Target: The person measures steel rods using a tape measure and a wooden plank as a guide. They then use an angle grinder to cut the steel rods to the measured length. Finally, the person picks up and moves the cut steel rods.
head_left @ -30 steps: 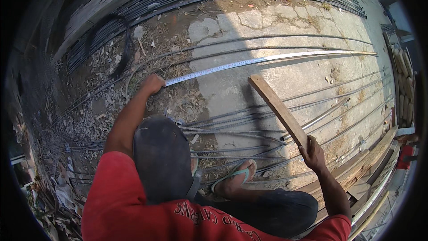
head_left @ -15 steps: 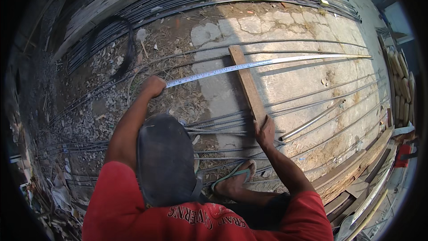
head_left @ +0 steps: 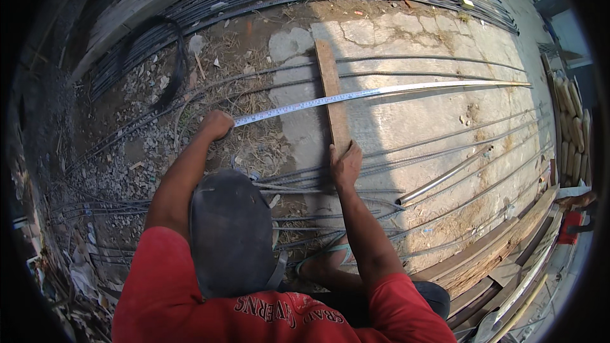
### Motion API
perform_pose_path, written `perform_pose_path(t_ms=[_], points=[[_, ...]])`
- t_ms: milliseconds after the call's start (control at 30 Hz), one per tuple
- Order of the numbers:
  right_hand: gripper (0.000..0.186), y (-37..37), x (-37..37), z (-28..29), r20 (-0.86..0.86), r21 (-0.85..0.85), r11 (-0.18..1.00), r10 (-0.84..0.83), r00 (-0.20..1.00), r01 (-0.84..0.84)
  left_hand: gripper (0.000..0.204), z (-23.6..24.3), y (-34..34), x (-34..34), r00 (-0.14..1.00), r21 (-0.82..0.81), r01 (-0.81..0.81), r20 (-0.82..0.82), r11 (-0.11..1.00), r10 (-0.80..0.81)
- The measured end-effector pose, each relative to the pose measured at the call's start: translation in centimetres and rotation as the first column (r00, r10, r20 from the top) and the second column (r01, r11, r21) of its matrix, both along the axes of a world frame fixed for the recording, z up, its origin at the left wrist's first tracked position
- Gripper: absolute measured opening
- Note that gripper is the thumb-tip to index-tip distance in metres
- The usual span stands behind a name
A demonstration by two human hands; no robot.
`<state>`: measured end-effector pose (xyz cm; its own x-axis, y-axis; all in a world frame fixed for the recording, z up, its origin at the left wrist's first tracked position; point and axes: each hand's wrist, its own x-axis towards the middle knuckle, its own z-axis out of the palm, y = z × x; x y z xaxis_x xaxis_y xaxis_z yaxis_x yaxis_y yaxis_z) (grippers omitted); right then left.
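My left hand (head_left: 218,124) is closed on the near end of a tape measure (head_left: 279,111); whether its case is inside the fist is hidden. The pale blade runs out to the far right, over long thin steel bars. It passes above a flat wooden plank (head_left: 329,76), which lies across the bars. My right hand (head_left: 346,164) grips the plank's near end, thumb on the left edge and fingers over the top.
A bundle of steel bars (head_left: 267,0) lies along the back, beside a coil of black wire (head_left: 181,67). Nearer are a metal pipe (head_left: 445,176), timber boards (head_left: 495,248) at the right and rubble (head_left: 136,152) at the left. Filled sacks (head_left: 572,127) are stacked far right.
My right hand has moved left and away from me with the plank, which now stands straighter across the bars. My left hand has stayed nearly in place on the tape measure.
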<state>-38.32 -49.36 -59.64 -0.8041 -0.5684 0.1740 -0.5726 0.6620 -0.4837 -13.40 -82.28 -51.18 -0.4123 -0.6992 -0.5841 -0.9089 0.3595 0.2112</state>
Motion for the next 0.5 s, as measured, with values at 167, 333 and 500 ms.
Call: perform_pose_path(t_ms=[167, 333, 500], points=[[0.068, -0.2, -0.1, -0.5, 0.009, -0.020, 1.000, 0.003, 1.000, -0.003, 0.032, -1.6, -0.7, 0.4, 1.000, 0.020, 0.001, 0.001, 1.000, -0.001], [0.068, 0.0, -0.2, -0.6, 0.052, -0.008, 1.000, 0.010, 0.999, -0.010, 0.030, -1.3, -0.8, 0.2, 0.999, 0.047, 0.028, 0.016, 0.999, -0.029], [0.068, 0.4, 0.1, 0.0, 0.072, -0.017, 0.999, 0.032, 0.997, -0.031, 0.029, -1.0, -0.6, 0.3, 1.000, 0.042, -0.020, -0.012, 0.999, 0.020]])
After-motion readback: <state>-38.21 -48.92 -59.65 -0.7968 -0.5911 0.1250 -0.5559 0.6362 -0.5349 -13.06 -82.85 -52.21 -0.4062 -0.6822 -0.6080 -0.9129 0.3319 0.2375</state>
